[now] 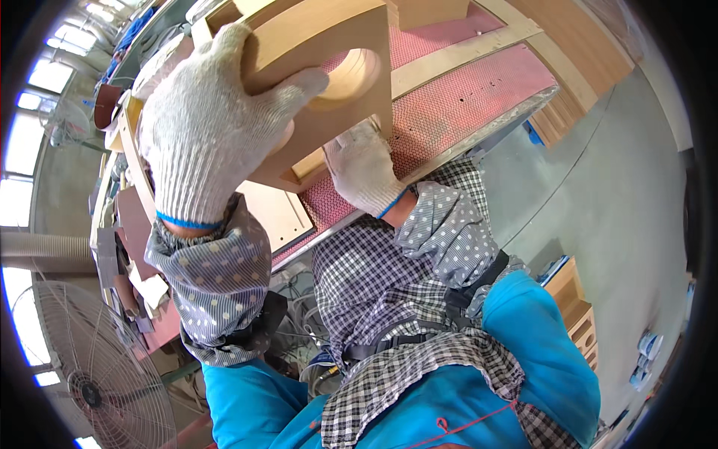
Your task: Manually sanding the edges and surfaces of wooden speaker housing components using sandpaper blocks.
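A light-brown wooden box (321, 52) with a rounded cutout in its side panel stands on the bench in front of me. My left hand (213, 123), in a white knit glove with a blue cuff, grips the box's left end. Its thumb lies across the panel beside the cutout; the other fingertips are partly hidden behind the wood. Lower and to the right, my right hand (363, 165), gloved the same way, is closed at the panel's bottom edge, its fingers partly hidden. A pale flat board (273, 213) lies under the box's near side.
Pink mesh matting (471, 97) covers the bench, with a wooden strip (464, 60) across it. A large wire-caged fan (93, 382) stands at lower left, below a ribbed duct (48, 247). Wooden parts (576, 307) stand on the floor at right, where a thin cable (561, 179) runs.
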A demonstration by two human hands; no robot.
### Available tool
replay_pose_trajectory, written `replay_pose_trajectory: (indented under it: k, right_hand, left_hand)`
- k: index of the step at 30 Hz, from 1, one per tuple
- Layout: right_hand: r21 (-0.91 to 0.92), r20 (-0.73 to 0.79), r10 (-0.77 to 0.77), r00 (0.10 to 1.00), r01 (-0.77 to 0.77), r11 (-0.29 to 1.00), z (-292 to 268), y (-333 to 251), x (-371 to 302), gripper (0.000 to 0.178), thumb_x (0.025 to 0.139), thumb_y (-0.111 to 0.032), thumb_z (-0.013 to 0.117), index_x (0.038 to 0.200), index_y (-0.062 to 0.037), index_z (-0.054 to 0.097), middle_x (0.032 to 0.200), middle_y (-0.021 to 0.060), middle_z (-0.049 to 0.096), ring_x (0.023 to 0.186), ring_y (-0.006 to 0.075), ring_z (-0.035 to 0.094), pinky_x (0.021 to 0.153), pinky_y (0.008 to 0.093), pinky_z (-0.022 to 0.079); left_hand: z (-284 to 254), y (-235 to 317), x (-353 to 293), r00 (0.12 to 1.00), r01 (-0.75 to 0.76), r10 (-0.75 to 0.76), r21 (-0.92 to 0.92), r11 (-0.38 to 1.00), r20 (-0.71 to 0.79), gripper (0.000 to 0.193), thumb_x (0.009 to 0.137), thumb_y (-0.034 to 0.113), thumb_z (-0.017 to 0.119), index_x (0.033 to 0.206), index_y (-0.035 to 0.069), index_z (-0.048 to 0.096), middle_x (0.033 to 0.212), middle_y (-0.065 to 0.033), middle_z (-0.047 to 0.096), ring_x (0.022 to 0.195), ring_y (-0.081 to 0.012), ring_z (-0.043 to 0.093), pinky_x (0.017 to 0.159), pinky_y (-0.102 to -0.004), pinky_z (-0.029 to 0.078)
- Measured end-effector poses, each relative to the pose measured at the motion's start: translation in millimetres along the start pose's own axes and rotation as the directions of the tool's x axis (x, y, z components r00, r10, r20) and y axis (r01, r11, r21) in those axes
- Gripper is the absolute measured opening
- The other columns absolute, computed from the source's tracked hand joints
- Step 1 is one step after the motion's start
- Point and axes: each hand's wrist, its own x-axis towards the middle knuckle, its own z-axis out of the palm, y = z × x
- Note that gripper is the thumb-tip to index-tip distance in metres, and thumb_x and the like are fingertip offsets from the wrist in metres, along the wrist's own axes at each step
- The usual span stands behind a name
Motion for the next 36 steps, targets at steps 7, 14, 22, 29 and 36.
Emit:
replay_pose_trajectory:
  k: [7, 14, 22, 29, 36]
  right_hand:
    - [-0.053, -0.067, -0.265, 0.962, 0.262, 0.964, -4, 14, -11, 0.041, 0.102, -0.025, 0.056, 0.132, -0.0002, 0.067, 0.133, 0.0149, 0.067, 0.135, 0.0323, 0.058, 0.124, 0.0496, 0.037]
    - [-0.117, 0.021, -0.271, 0.962, 0.272, 0.955, -6, 6, -4, 0.037, 0.102, -0.025, 0.057, 0.130, -0.0032, 0.068, 0.127, 0.0131, 0.068, 0.128, 0.0301, 0.062, 0.118, 0.0484, 0.043]
    - [0.031, 0.179, -0.181, 0.967, 0.178, 0.984, -20, 5, 0, 0.037, 0.100, -0.020, 0.058, 0.131, -0.0007, 0.066, 0.126, 0.0131, 0.068, 0.127, 0.0301, 0.063, 0.114, 0.0445, 0.045]
    - [0.159, 0.103, -0.219, 0.970, 0.202, 0.967, -26, 3, 5, 0.035, 0.099, -0.020, 0.062, 0.127, 0.0010, 0.065, 0.128, 0.0154, 0.068, 0.126, 0.0324, 0.063, 0.114, 0.0468, 0.047]
    - [0.247, 0.216, -0.240, 0.947, 0.184, 0.951, -33, -26, 11, 0.031, 0.093, -0.022, 0.061, 0.107, 0.0024, 0.073, 0.110, 0.0212, 0.074, 0.109, 0.0363, 0.071, 0.095, 0.0525, 0.055]
  left_hand:
    - [-9, 5, 7, 0.989, 0.103, -0.101, -0.011, 0.995, 0.107, 0.050, 0.084, 0.039, 0.088, 0.111, 0.001, 0.073, 0.103, -0.0170, 0.075, 0.092, -0.0349, 0.077, 0.081, -0.0429, 0.058]
    - [-14, 9, -3, 0.995, 0.082, -0.086, 0.072, 0.994, 0.052, 0.052, 0.082, 0.040, 0.089, 0.114, 0.001, 0.074, 0.105, -0.0180, 0.076, 0.094, -0.0362, 0.077, 0.082, -0.0437, 0.059]
    - [-11, 4, -4, 0.997, -0.069, 0.075, 0.168, 0.983, -0.028, 0.059, 0.078, 0.056, 0.087, 0.109, 0.006, 0.076, 0.094, -0.0162, 0.074, 0.093, -0.0367, 0.075, 0.081, -0.0494, 0.058]
    - [-18, 11, 0, 0.976, 0.196, -0.199, 0.034, 0.980, 0.088, 0.054, 0.078, 0.051, 0.087, 0.097, 0.001, 0.075, 0.089, -0.0185, 0.074, 0.083, -0.0372, 0.075, 0.077, -0.0476, 0.059]
    - [-6, -1, 3, 0.997, 0.069, -0.069, -0.012, 0.998, 0.018, 0.052, 0.079, 0.050, 0.085, 0.103, 0.005, 0.075, 0.096, -0.0168, 0.073, 0.094, -0.0381, 0.073, 0.080, -0.0489, 0.057]
